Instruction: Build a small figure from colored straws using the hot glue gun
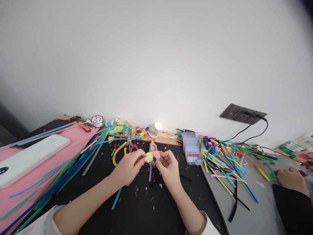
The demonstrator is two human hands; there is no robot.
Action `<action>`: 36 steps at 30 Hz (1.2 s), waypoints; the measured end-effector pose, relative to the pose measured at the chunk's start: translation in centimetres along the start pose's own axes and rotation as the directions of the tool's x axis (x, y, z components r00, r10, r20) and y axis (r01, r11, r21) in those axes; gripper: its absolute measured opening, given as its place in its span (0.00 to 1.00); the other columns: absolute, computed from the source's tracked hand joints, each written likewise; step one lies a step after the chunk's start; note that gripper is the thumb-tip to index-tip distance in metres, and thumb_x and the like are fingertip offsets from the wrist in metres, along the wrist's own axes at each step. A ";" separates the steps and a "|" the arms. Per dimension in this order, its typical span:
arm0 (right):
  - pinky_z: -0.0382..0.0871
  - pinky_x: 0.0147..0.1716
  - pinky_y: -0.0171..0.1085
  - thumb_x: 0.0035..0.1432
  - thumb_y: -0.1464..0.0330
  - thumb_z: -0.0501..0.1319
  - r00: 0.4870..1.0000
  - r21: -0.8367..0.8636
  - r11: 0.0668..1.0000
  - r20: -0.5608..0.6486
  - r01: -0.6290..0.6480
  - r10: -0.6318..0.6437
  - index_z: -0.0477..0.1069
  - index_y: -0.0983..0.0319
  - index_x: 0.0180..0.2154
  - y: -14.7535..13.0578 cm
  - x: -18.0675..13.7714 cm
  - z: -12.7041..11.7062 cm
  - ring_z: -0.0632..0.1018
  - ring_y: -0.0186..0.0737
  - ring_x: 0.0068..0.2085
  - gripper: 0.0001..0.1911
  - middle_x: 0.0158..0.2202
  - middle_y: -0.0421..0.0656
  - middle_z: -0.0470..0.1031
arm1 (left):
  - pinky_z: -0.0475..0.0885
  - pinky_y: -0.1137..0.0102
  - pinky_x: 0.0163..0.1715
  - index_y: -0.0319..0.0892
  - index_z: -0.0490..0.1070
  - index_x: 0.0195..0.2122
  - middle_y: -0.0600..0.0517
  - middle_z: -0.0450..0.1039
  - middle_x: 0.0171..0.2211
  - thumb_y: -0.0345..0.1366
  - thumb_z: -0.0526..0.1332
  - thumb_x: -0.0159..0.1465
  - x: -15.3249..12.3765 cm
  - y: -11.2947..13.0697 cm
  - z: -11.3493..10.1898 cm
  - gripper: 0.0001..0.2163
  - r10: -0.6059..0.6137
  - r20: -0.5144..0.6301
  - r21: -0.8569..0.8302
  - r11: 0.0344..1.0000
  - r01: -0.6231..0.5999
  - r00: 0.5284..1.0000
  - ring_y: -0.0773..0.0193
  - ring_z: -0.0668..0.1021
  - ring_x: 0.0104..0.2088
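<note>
My left hand (130, 164) pinches the pale yellow end of a small fuzzy pipe-cleaner figure (154, 155). My right hand (170, 166) grips its pink end, with a small black piece (155, 159) at its lower side by my thumb. The figure is held above the black mat (146, 215). Just behind it is a pinkish, glittery-looking item (153, 147), partly hidden by the figure. Pliers (129, 137) with red handles lie beyond my left hand, beside a bent yellow pipe cleaner (119, 153).
Pipe cleaners (66, 176) fan across the left; more (227, 169) are heaped on the right. A white power bank (34, 160) rests on a pink surface. A phone (192, 148) leans behind my right hand, near a lit lamp (155, 129). Another person's hand (292, 179) is far right.
</note>
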State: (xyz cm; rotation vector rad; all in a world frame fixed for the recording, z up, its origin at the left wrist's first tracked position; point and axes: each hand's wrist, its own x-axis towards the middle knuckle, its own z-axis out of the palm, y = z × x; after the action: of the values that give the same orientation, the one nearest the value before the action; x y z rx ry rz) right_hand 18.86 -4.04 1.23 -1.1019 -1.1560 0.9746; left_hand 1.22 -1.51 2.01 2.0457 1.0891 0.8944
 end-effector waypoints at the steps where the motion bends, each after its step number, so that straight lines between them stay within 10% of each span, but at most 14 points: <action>1: 0.75 0.37 0.38 0.48 0.66 0.69 1.000 -0.007 1.000 0.004 0.000 0.000 0.66 0.59 0.30 0.1 -0.1 0.0 0.80 0.40 0.36 0.12 0.39 0.45 0.80 | 0.64 0.71 0.27 0.45 0.62 0.29 0.58 0.65 0.22 0.39 0.50 0.68 0.0 0.0 0.0 0.11 0.008 -0.011 0.007 1.000 -0.008 1.000 0.65 0.70 0.24; 36: 0.76 0.34 0.38 0.45 0.61 0.70 0.996 -0.021 0.999 -0.086 -0.031 0.029 0.65 0.58 0.28 0.3 0.5 -0.3 0.81 0.41 0.34 0.15 0.37 0.45 0.81 | 0.65 0.70 0.24 0.46 0.64 0.29 0.59 0.61 0.17 0.43 0.50 0.67 0.3 -0.6 0.1 0.12 -0.158 -0.137 -0.256 0.959 0.119 0.978 0.64 0.69 0.19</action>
State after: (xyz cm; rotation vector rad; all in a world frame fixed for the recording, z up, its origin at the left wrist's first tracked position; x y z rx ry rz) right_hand 19.25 -3.53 1.07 -1.1707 -1.0857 0.9309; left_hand 1.17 -1.00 1.56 1.6972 1.1281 1.0748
